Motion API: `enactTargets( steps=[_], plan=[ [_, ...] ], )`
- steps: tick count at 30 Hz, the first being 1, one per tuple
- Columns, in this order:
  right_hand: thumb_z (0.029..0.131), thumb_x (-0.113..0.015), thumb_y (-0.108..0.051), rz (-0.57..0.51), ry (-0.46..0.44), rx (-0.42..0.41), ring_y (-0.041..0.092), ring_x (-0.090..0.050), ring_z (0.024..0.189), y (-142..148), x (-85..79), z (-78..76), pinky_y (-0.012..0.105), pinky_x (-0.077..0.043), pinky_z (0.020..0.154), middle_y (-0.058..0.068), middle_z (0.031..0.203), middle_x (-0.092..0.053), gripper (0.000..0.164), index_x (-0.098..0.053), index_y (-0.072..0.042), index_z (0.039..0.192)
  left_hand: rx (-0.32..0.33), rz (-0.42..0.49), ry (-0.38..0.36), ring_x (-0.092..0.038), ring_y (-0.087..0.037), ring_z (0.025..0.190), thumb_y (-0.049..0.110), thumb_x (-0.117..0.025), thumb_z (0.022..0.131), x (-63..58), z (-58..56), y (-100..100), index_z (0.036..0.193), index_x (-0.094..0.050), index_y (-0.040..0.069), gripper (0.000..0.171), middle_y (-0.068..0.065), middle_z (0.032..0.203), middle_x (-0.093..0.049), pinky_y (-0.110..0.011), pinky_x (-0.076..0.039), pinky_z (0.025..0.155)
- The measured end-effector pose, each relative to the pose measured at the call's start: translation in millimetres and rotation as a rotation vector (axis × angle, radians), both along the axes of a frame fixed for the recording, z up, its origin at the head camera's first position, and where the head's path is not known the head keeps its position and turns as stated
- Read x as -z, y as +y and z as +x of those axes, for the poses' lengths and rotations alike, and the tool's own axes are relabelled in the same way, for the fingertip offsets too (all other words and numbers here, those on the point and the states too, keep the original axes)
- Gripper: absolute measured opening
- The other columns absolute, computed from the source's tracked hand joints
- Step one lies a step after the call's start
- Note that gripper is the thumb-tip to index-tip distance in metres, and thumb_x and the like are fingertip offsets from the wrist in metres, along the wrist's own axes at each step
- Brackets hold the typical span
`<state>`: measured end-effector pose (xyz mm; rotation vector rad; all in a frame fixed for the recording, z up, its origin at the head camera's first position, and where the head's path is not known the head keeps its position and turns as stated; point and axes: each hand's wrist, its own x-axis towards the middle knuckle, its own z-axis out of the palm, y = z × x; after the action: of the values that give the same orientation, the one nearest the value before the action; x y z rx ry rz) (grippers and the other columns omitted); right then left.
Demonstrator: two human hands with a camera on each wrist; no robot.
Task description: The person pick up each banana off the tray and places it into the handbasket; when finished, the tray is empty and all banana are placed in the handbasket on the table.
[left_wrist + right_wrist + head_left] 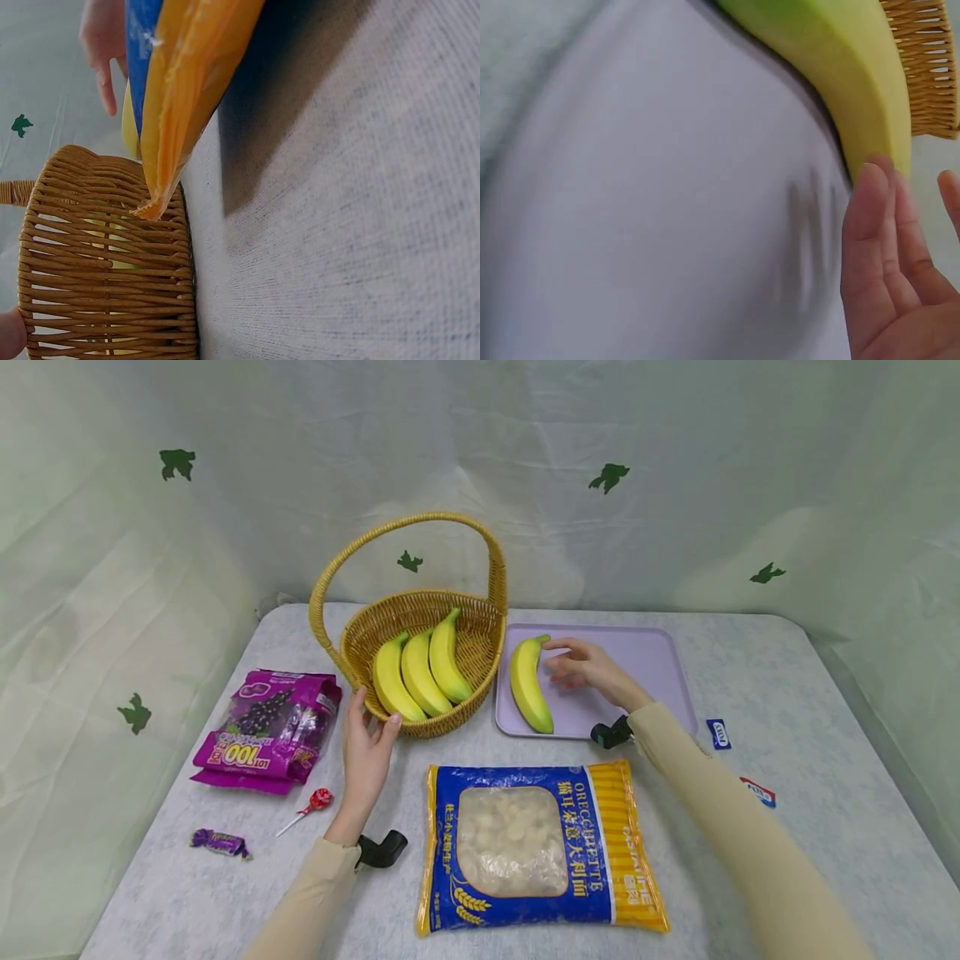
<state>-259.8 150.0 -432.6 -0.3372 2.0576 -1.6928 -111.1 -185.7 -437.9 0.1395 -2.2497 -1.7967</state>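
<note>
My left hand point(366, 762) is at the front left of a wicker basket point(468, 635), its fingers fairly straight and touching the rim. Several yellow bananas point(444, 664) lie side by side in the basket. In the left wrist view a fingertip point(10, 334) meets the basket's edge point(105, 277). To the right, a single banana point(529, 685) lies on a lilac tray point(630, 668). My right hand point(592, 672) hovers over the tray just right of that banana, fingers loosely bent with nothing held. The right wrist view puts its fingertips point(870, 195) close to the banana point(855, 75); contact is unclear.
A blue and yellow pasta bag point(525, 847) lies in front. Purple candy bags point(270, 727), a red lollipop point(321, 799) and a purple wrapped candy point(219, 842) are at left. Small blue point(717, 734) and red-and-blue point(759, 792) packets lie at right.
</note>
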Motion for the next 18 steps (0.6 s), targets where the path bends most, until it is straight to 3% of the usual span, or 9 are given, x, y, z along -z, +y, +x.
enactTargets(
  steps=[9, 18],
  plan=[
    [0.097, -0.054, -0.012, 0.081, 0.004, -0.103, 0.039, -0.061, 0.097, 2, 4.8, 10.2, 0.045, -0.055, 0.08, 0.03, 0.124, -0.052, 0.05, -0.039, -0.007, 0.144, -0.004, 0.002, -0.023, -0.019, -0.034, 0.139, 0.016, -0.054, 0.099, -2.9, 1.5, 1, 0.153, -0.013, 0.003, 0.068, -0.016, 0.156, -0.008, -0.043, -0.028, 0.111],
    [0.095, -0.06, -0.016, 0.171, 0.067, -0.228, 0.03, -0.06, 0.097, -12, 2.9, 11.0, 0.042, -0.055, 0.078, 0.026, 0.127, -0.046, 0.062, -0.032, -0.015, 0.15, 0.003, 0.002, -0.044, -0.018, -0.042, 0.138, 0.006, -0.051, 0.099, -30.7, 10.7, 11, 0.149, -0.013, -0.007, 0.065, -0.025, 0.153, -0.008, -0.048, -0.026, 0.111]
  ],
)
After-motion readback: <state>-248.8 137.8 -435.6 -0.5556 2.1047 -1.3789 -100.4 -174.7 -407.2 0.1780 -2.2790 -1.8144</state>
